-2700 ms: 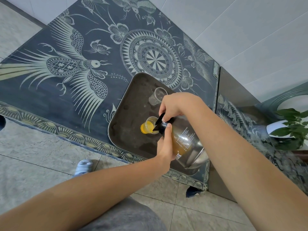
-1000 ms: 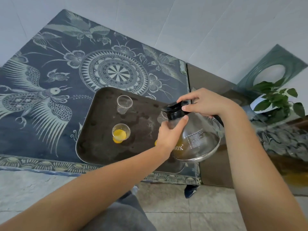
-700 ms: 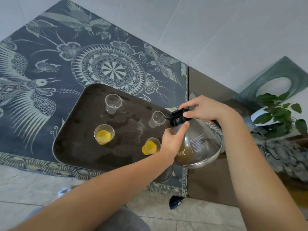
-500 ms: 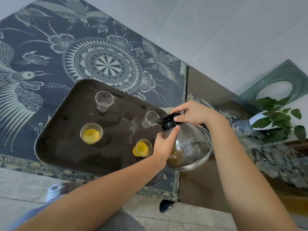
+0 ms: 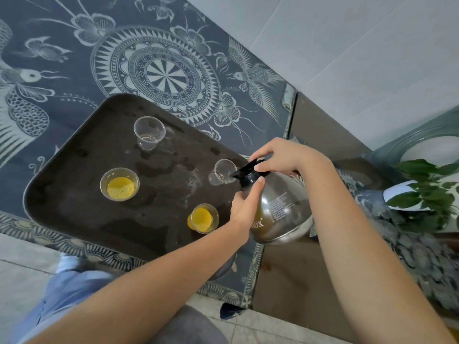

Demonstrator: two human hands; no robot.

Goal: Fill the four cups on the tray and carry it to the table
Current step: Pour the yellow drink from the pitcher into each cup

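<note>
Gripping the jug point(image 5: 278, 207) with both hands, the person tips its black spout toward the empty cup point(image 5: 223, 171) at the right of the tray. The right hand point(image 5: 280, 157) is closed over the black lid and handle at the top; the left hand point(image 5: 244, 207) is wrapped against the glass belly, fingers curled tight, steadying it. No stream shows at the spout yet, as far as can be seen.

And that's the change: a moment ago the jug stood more upright, just off the near cup; now its spout has swung up to the third cup, almost touching the rim. Two cups down, then, by my reading: the yellow cup point(image 5: 119, 184) at centre left and the second yellow cup point(image 5: 203, 218) near the left wrist both hold juice. The far cup point(image 5: 149, 131), upper middle of the tray, looks empty, so two pours remain before any carrying.

The dark tray point(image 5: 74, 214) looks wet and blotchy and sits on a blue patterned cloth point(image 5: 159, 73) with birds and a round medallion. Pale wall tiles point(image 5: 360, 58) fill the upper right, a green plant point(image 5: 427, 194) sits at the right edge, and grey floor runs along the bottom.
</note>
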